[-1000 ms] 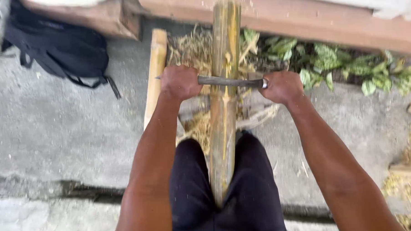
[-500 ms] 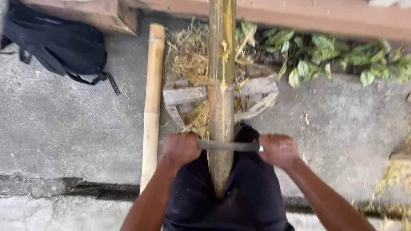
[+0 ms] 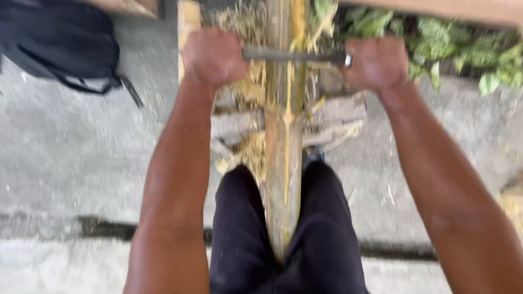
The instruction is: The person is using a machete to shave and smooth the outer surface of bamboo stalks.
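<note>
Left hand (image 3: pixel 213 56) and right hand (image 3: pixel 375 62) are each closed in a fist around one end of a metal blade (image 3: pixel 290 55), which lies crosswise on a bamboo pole (image 3: pixel 285 134). The pole runs lengthwise between the legs, from the lap to the top edge of view. Open concrete floor (image 3: pixel 59 148) lies on both sides. One second, paler pole (image 3: pixel 187 19) lies just left. One black bag (image 3: pixel 49 38) sits upper left. Fibrous yellow shavings (image 3: pixel 245 92) surround a rough block (image 3: pixel 341 115). Green leaves (image 3: pixel 443 42) border the upper right.
</note>
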